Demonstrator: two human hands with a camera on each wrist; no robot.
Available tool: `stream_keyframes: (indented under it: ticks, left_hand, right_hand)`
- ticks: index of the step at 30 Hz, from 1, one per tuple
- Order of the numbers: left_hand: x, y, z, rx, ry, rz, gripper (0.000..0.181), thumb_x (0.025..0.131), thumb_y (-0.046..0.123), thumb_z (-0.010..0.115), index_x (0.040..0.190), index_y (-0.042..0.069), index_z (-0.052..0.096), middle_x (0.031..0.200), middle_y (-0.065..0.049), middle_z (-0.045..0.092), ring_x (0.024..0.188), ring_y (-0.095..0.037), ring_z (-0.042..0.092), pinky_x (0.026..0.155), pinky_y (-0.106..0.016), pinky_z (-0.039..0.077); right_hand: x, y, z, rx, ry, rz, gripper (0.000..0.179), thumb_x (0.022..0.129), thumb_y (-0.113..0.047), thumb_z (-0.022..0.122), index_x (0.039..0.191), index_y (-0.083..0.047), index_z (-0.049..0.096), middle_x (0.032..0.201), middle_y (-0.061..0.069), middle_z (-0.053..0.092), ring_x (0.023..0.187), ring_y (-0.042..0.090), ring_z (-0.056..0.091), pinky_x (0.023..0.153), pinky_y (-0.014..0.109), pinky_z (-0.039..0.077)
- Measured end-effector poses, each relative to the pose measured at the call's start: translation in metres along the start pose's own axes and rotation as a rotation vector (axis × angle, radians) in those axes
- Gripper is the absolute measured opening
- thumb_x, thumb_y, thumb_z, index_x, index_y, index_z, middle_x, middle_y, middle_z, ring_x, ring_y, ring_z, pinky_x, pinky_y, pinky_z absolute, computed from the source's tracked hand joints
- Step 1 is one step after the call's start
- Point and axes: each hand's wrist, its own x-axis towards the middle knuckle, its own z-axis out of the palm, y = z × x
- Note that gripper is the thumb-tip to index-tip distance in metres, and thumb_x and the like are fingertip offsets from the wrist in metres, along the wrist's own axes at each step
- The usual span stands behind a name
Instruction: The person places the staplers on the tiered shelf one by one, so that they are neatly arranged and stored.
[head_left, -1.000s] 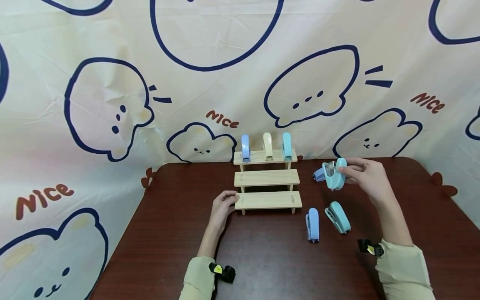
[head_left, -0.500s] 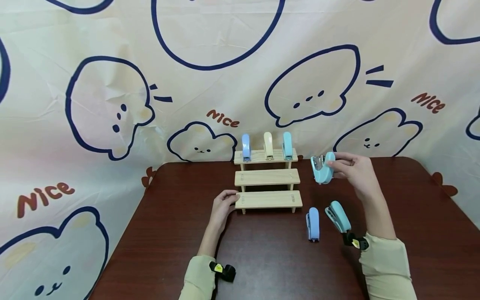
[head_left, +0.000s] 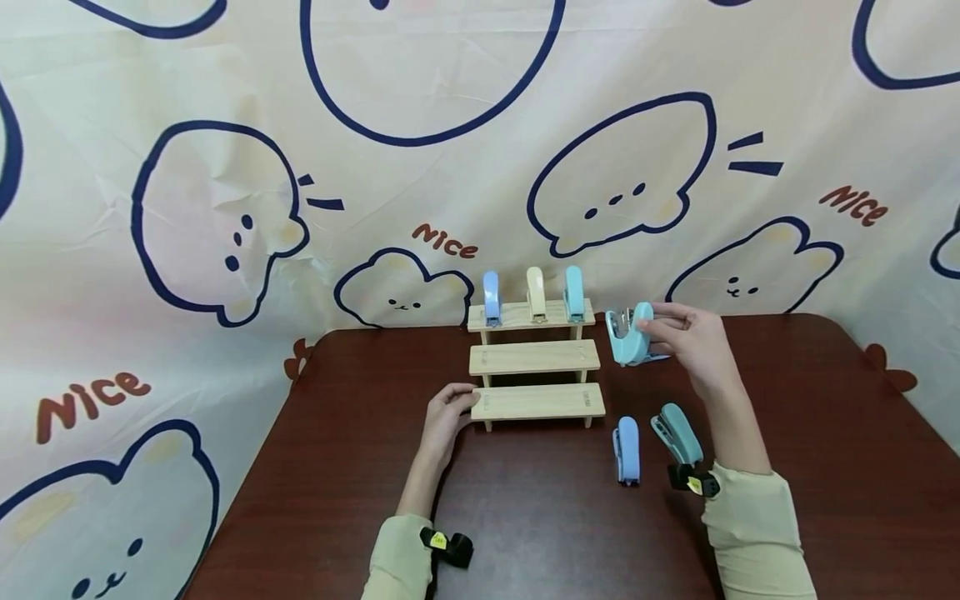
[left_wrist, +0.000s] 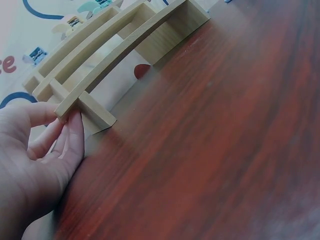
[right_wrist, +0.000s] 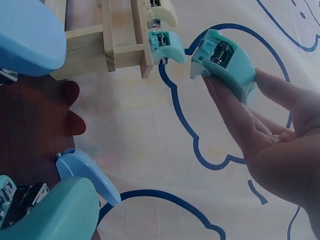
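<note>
My right hand pinches a turquoise stapler between thumb and fingers, raised just right of the wooden three-tier stand. In the right wrist view this stapler shows its silver metal inside. My left hand grips the left end of the stand's lowest tier, with the thumb above and fingers below in the left wrist view. On the top tier stand a blue stapler, a cream stapler and a light blue stapler, all upright. The lower two tiers are bare.
On the dark wooden table, a blue stapler and a teal stapler lie right of the stand. Another blue stapler lies farther back, mostly hidden behind my right hand in the head view. A patterned cloth hangs behind the table.
My right hand has carried the turquoise stapler leftward and slightly up, from over the far blue stapler to beside the stand. My left hand has stayed on the stand.
</note>
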Motion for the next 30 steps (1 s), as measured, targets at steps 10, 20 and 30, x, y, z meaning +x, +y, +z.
stream_keyframes:
  ticks: [10, 20, 30]
  left_hand:
    - [-0.001, -0.002, -0.001, 0.011, 0.008, 0.003, 0.029, 0.097, 0.008, 0.068, 0.121, -0.008, 0.064, 0.099, -0.005, 0.068, 0.087, -0.015, 0.067, 0.075, -0.027, 0.056]
    - [-0.001, -0.001, -0.001, -0.005, 0.004, -0.003, 0.03, 0.098, 0.007, 0.068, 0.122, -0.009, 0.063, 0.099, -0.005, 0.067, 0.088, -0.015, 0.067, 0.075, -0.027, 0.057]
    - [0.0, 0.0, 0.001, -0.013, 0.012, 0.002, 0.023, 0.097, 0.006, 0.068, 0.116, -0.005, 0.066, 0.099, -0.005, 0.068, 0.087, -0.015, 0.067, 0.074, -0.027, 0.056]
  right_hand:
    - [0.0, 0.003, 0.011, -0.003, -0.008, 0.023, 0.056, 0.1, -0.022, 0.071, 0.143, 0.01, 0.054, 0.099, -0.006, 0.074, 0.083, 0.002, 0.071, 0.076, 0.025, 0.06]
    - [0.003, 0.004, 0.022, -0.038, -0.02, 0.04, 0.054, 0.099, -0.022, 0.073, 0.141, 0.009, 0.057, 0.105, 0.007, 0.076, 0.08, 0.004, 0.072, 0.071, 0.023, 0.059]
    - [0.008, 0.01, 0.025, -0.065, -0.003, 0.049, 0.052, 0.099, -0.021, 0.073, 0.14, 0.007, 0.059, 0.11, 0.015, 0.076, 0.078, 0.004, 0.072, 0.069, 0.023, 0.059]
